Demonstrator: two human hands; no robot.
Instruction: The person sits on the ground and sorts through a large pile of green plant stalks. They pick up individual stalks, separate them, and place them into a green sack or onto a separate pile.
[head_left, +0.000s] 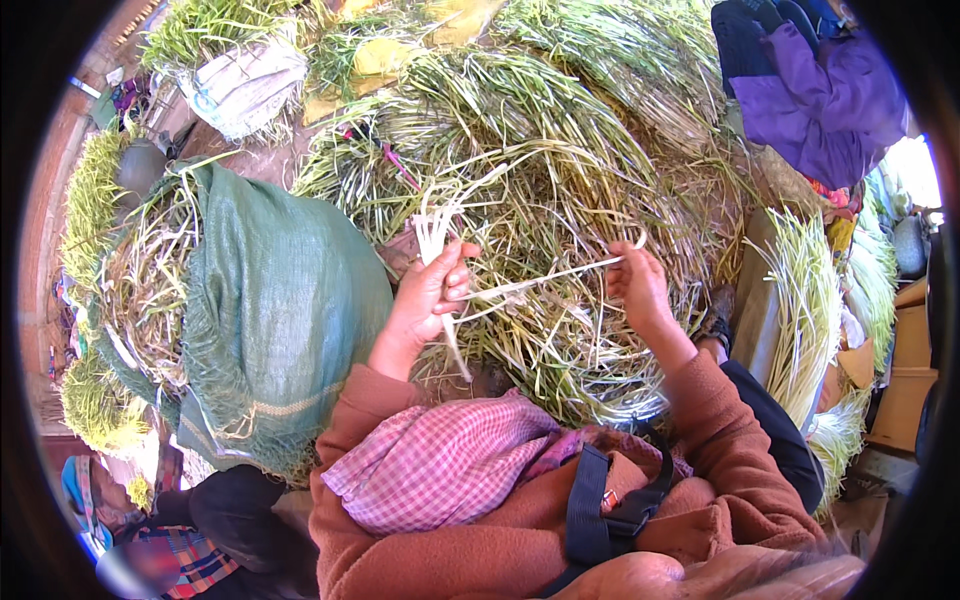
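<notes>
My left hand (431, 292) is closed around a small bunch of pale plant stalks (433, 232), whose white ends stand up above my fist. Its lower ends stick out below my palm. To the right, my right hand (639, 281) pinches the end of a single pale stalk (547, 277). That stalk runs nearly straight from my left fist to my right fingertips, with a short curl past them. Under both hands lies a wide heap of long green and straw-coloured stalks (555, 187).
A green woven sack (285, 277) stuffed with dry stalks stands at my left. Pale bundles (799, 315) lie beside a wooden beam (756, 300) on the right. One person in purple (821, 105) sits at the upper right; another person (217, 525) is at the lower left.
</notes>
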